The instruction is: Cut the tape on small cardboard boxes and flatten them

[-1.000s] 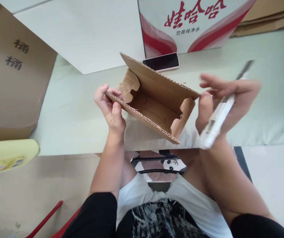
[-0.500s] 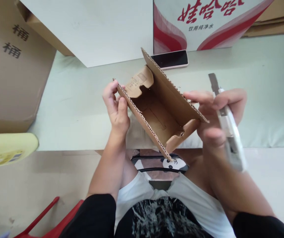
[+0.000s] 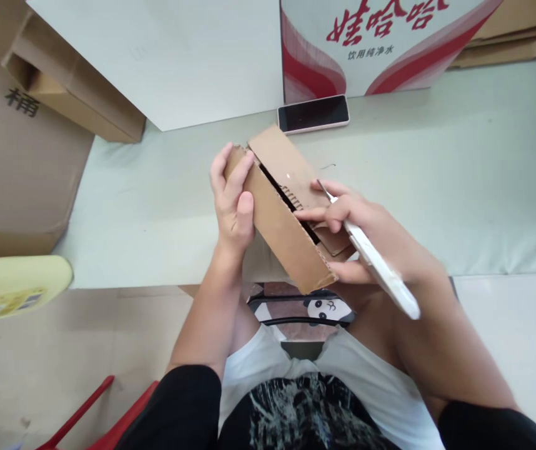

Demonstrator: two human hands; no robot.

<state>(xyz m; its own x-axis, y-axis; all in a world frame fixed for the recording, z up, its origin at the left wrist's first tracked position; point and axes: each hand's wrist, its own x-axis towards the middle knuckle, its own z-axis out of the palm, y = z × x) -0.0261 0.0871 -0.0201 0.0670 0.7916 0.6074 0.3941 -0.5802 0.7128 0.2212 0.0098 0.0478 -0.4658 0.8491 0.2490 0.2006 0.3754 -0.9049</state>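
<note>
A small brown cardboard box (image 3: pixel 280 228) is tilted above the table's front edge, with a dark gap between its long front panel and a raised flap. My left hand (image 3: pixel 233 206) grips its upper left end, fingers over the top edge and thumb against the panel. Between the fingers of my right hand (image 3: pixel 380 234) lies a white utility knife (image 3: pixel 380 269), its blade out and pointing up and left. Fingers of that same hand touch the flap and the box's lower right end. What is inside the box is hidden.
A phone (image 3: pixel 313 115) lies behind the box, against a white carton (image 3: pixel 165 56) and a red-and-white water carton (image 3: pixel 362 69). Brown cartons (image 3: pixel 24 169) stand at left, near a yellow container (image 3: pixel 19 281). Folded cardboard (image 3: pixel 516 44) lies at back right. A red frame (image 3: pixel 78 412) is lower left.
The box has turned from showing its open inside to showing its outer panel, its opening narrowed to a gap. My right hand, with the knife, has moved left onto the flap.
</note>
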